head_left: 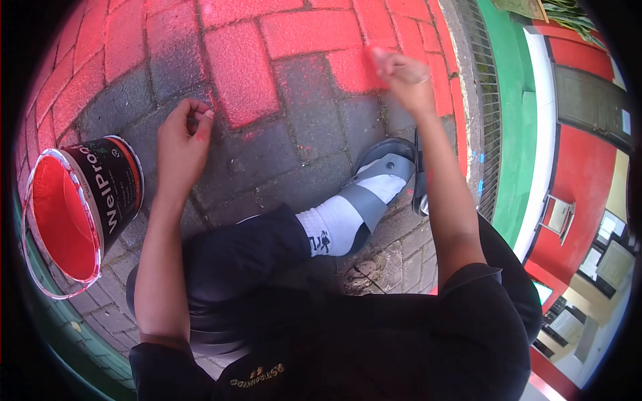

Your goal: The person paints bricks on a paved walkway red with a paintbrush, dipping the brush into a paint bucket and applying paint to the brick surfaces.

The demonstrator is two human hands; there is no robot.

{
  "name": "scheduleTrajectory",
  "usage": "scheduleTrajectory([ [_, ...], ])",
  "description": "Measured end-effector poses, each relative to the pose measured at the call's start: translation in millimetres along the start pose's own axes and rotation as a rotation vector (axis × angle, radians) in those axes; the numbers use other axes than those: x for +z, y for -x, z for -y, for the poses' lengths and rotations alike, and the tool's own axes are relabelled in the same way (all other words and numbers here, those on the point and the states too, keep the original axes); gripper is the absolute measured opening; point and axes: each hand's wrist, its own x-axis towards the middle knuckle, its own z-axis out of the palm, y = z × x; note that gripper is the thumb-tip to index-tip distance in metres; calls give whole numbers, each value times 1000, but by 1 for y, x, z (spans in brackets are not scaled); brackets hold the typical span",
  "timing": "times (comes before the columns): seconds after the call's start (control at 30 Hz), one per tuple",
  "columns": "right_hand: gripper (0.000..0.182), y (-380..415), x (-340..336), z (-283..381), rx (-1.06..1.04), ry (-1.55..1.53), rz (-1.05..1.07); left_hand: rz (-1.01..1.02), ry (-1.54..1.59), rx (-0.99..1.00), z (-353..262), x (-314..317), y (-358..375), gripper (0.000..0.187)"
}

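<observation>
My left hand (184, 137) is held above the unpainted grey pavers (261, 157), with its fingers curled in toward the thumb and nothing visible in them. A red smear marks it near the thumb. Farther right, my right hand (404, 77) is over the edge of the red-painted pavers (307, 33). Motion blurs its bent fingers, and I cannot make out whether they hold anything. To the left of my left hand, a black paint bucket (114, 180) lies tilted toward me, its mouth showing red paint (63, 217) inside. Its wire handle hangs down at the rim.
My foot in a white sock and grey sandal (384, 177) rests on the pavers between my arms. A drain grate (487, 87) runs along the right side, beside a green strip (511, 127). A red-walled building (575, 180) stands beyond it.
</observation>
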Motion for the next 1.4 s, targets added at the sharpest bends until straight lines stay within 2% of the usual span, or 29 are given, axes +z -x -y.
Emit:
scheduleTrajectory([
  [0.07, 28, 8, 6, 37, 25, 87, 52, 6, -13, 13, 1, 0, 3, 17],
  [0.13, 32, 9, 2, 41, 210, -321, 196, 24, -36, -9, -2, -4, 3, 18],
  [0.3, 35, -3, -41, -47, 287, -335, 6, 49, -50, -9, 7, 0, 6, 18],
  [0.37, 29, -8, -69, -72, 286, -107, -35, 69, -69, -15, 5, 0, 8, 17],
  [0.4, 29, -11, -75, -78, 292, -111, -41, 56, -82, -14, 4, -1, 8, 17],
  [0.47, 21, -14, -87, -86, -13, 259, -173, 48, -98, -10, 5, -1, 7, 17],
  [0.57, 27, -1, -64, -50, -92, 321, -121, 38, -98, 8, 8, 0, 6, 17],
  [0.63, 27, 12, -31, -26, -94, 89, -30, 75, -102, -43, 5, -1, 5, 16],
  [0.7, 30, 19, -15, 9, -22, -86, 70, 71, -111, -17, 9, 0, 6, 16],
  [0.73, 30, 17, -14, 18, -20, -78, 63, 70, -124, 3, 10, 2, 7, 15],
  [0.8, 34, 13, -15, 25, 139, -235, -6, 73, -130, 10, 9, 2, 8, 15],
  [0.83, 34, 10, -18, 11, 138, -232, -12, 72, -143, 4, 8, 2, 8, 15],
  [0.9, 36, 3, -29, -36, 355, -387, 3, 72, -148, 7, 7, 3, 7, 14],
  [0.97, 34, 1, -55, -72, 455, -391, -91, 70, -158, 2, 5, 2, 10, 14],
  [1.0, 34, 2, -68, -74, 449, -395, -87, 72, -146, -27, 3, 3, 9, 14],
  [1.07, 28, 1, -84, -71, 9, 271, -276, 68, -136, -59, 4, 1, 8, 14],
  [1.1, 28, 1, -80, -70, 8, 270, -275, 60, -144, -38, 5, 2, 7, 14],
  [1.17, 19, 4, -63, -69, 39, -225, -246, 55, -150, -15, 7, 4, 7, 14],
  [1.23, 17, 24, -33, -51, 34, -55, -36, 56, -131, -2, 9, 3, 6, 15],
  [1.3, 18, 32, -33, -37, -122, 58, 186, 50, -123, -23, 1, 2, 7, 15],
  [1.33, 18, 33, -35, -32, -129, 55, 192, 50, -114, -45, -1, 0, 8, 15],
  [1.4, 16, 35, -45, -22, 5, -149, 237, 30, -116, -17, 5, 0, 8, 15],
])
